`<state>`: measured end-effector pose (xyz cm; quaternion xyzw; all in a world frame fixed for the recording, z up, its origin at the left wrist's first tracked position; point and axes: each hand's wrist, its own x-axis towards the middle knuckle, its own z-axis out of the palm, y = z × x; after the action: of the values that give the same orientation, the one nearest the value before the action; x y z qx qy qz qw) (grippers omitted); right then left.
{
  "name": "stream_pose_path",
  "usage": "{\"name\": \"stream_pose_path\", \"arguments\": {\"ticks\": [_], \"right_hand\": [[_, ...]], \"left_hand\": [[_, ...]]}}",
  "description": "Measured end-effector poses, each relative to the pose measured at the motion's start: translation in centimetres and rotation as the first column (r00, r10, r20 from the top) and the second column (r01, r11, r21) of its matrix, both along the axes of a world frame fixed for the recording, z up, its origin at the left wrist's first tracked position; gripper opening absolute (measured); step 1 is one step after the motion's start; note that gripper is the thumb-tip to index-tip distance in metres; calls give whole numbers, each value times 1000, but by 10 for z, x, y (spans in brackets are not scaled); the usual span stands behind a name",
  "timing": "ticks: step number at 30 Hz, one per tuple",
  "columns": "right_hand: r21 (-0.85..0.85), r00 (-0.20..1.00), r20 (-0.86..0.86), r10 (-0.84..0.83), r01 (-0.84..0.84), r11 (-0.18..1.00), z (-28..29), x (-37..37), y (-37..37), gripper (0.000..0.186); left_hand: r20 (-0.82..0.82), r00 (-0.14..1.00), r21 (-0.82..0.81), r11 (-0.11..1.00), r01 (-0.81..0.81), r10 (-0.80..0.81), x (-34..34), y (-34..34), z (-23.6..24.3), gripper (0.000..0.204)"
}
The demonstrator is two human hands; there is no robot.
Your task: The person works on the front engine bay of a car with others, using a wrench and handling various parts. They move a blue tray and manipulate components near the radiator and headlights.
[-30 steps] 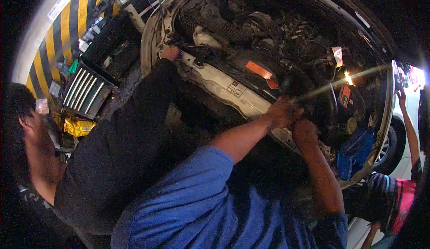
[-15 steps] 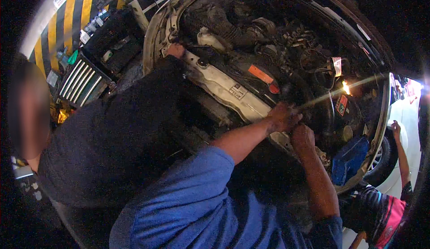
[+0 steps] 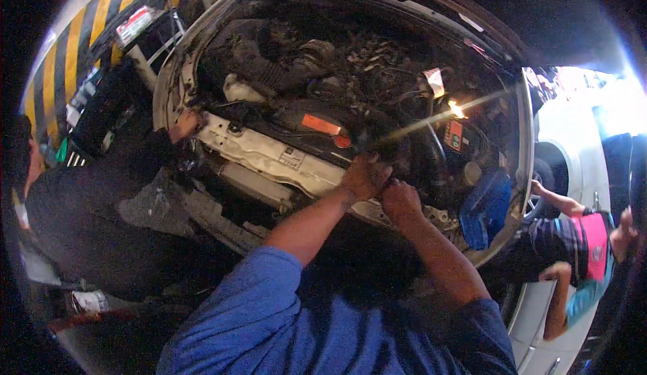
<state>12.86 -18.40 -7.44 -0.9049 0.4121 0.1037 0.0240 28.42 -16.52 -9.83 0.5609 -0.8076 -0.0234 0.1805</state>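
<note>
Left hand (image 3: pixel 366 176) and right hand (image 3: pixel 402 202) meet at the near edge of the open engine bay (image 3: pixel 528 166), right of the middle of its cream front panel (image 3: pixel 259 147). Left fingers bent over, right fingers curled in like a loose fist; knuckles and shadow cover the grip, so can't tell if they're clenched on something small or just pressing. The two hands are close together, likely because both work one spot, one perhaps steadying while the other acts. Left forearm lies over the panel's near side, probably for reach.

The panel runs slantwise along the bay's near edge, apparently fixed there as part of the car. Orange label (image 3: pixel 321 124) sits just behind it, flat, presumably to be readable from the front. Pale reservoir (image 3: pixel 244 92) is toward the bay's left side; blue item (image 3: pixel 483 210) fills the near right corner, maybe tucked there out of the way; its kind is unclear. Bright light spot (image 3: pixel 457 109) glares on the right side; source unclear.

Co-worker's hand (image 3: pixel 185 125) rests at the panel's left end, well apart from the person's own, possibly for support. Another person in a pink-and-dark shirt (image 3: pixel 596 240) is at right, by a white car (image 3: pixel 585 129).
</note>
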Motion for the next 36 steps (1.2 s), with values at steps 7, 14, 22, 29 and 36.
{"name": "stream_pose_path", "arguments": {"ticks": [7, 14, 22, 29, 36], "right_hand": [[-59, 990, -5, 141, -141, 988, 17, -9, 4, 21], [-41, 989, -30, 144, -146, 988, 38, 9, 20, 20], [-54, 990, -109, 90, -96, 994, 20, 5, 16, 20], [-34, 989, -130, 65, -70, 997, 20, -18, 14, 22], [22, 997, -54, -54, 55, 998, 28, -4, 21, 24]], "left_hand": [[-258, 963, -45, 995, -90, 76, -14, -12, -18, 34], [-54, 989, -197, 970, -142, 134, 7, -16, -62, 31], [-112, 993, -310, 947, -79, 46, 0, 1, -28, 36], [-59, 998, 23, 1000, 9, -8, -23, -1, -1, 38], [-114, 993, -2, 999, -36, 36, -12, -14, -39, 42]]}}
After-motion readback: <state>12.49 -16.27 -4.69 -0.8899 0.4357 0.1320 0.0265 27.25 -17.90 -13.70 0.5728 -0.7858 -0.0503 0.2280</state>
